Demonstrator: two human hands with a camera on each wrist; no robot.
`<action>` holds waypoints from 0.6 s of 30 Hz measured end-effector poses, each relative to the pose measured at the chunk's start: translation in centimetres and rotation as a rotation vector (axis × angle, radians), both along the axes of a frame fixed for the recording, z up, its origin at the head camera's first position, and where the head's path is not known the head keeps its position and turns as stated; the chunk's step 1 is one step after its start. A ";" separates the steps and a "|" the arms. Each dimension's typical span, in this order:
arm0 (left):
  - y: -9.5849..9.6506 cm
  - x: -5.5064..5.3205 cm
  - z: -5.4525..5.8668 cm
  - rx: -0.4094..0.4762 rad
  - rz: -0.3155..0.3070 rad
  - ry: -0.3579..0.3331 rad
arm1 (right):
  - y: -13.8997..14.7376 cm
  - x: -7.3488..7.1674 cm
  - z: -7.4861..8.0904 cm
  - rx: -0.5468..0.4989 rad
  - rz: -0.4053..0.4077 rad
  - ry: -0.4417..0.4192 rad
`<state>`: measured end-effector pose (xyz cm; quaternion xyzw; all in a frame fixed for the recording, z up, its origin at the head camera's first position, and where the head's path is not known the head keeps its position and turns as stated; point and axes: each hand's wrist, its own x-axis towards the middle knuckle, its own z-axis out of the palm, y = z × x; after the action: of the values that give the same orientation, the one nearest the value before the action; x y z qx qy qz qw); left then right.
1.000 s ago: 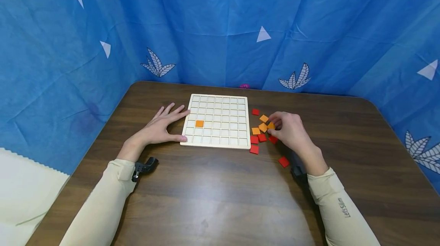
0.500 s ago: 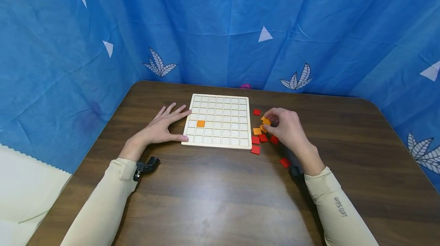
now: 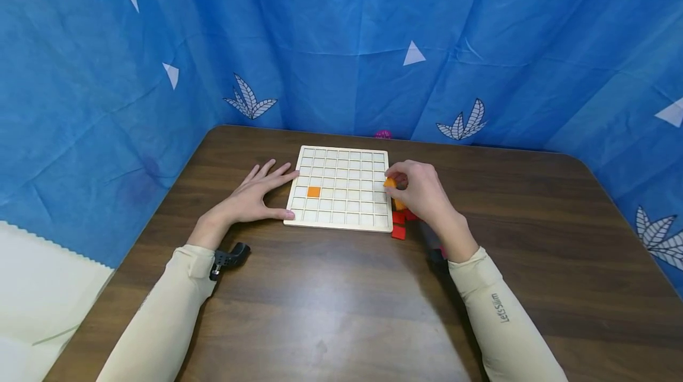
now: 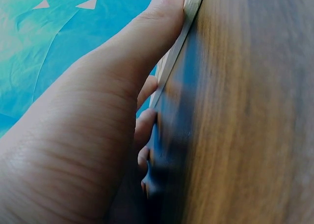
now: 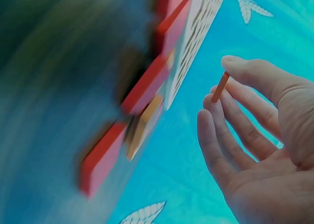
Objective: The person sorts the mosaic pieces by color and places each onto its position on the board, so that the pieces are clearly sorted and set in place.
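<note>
A pale wooden grid board (image 3: 339,189) lies on the table, with one orange tile (image 3: 313,192) set in a cell on its left side. My left hand (image 3: 248,195) rests at the board's left edge, fingers spread, thumb on the near left corner. In the left wrist view, the left hand (image 4: 147,52) touches the board's rim (image 4: 174,52). My right hand (image 3: 418,189) pinches an orange square tile (image 3: 390,182) at the board's right edge. The right wrist view shows that tile (image 5: 221,87) edge-on between thumb and fingertips of the right hand (image 5: 260,130), raised off the table.
Red tiles (image 3: 398,232) lie just right of the board, partly hidden under the right hand. Several red tiles (image 5: 103,157) and an orange one (image 5: 144,126) show on the table in the right wrist view. A blue curtain (image 3: 341,44) hangs behind the brown table (image 3: 320,311).
My right hand picked an orange tile from the loose pile and has moved left with it to the board's right edge. The left hand stays in place at the board.
</note>
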<state>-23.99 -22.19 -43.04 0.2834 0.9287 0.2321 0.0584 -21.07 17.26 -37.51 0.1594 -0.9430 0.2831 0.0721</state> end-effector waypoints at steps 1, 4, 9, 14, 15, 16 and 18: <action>0.0 0.0 0.0 -0.001 0.000 -0.001 | -0.5 -0.1 0.0 -0.004 0.004 -0.002; 0.1 0.0 0.0 -0.006 0.002 -0.004 | -1.7 -0.5 0.0 -0.005 0.018 -0.001; 0.1 0.0 0.1 -0.003 0.000 -0.011 | -3.5 -1.2 -0.1 0.006 0.053 0.028; 0.1 0.0 0.1 -0.003 -0.001 -0.015 | -5.4 -1.7 0.0 0.010 0.094 0.023; 0.1 0.0 0.1 -0.003 0.000 -0.017 | -5.8 -1.8 0.0 0.006 0.104 0.016; 0.0 0.0 0.1 -0.005 0.001 -0.018 | -6.2 -1.9 0.0 0.002 0.113 0.012; 0.1 0.1 0.1 -0.006 0.001 -0.017 | -6.9 -2.0 0.0 -0.006 0.130 0.001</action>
<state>-23.92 -22.13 -42.90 0.2810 0.9289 0.2318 0.0669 -23.09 10.34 -37.52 0.2202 -0.9299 0.2897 0.0545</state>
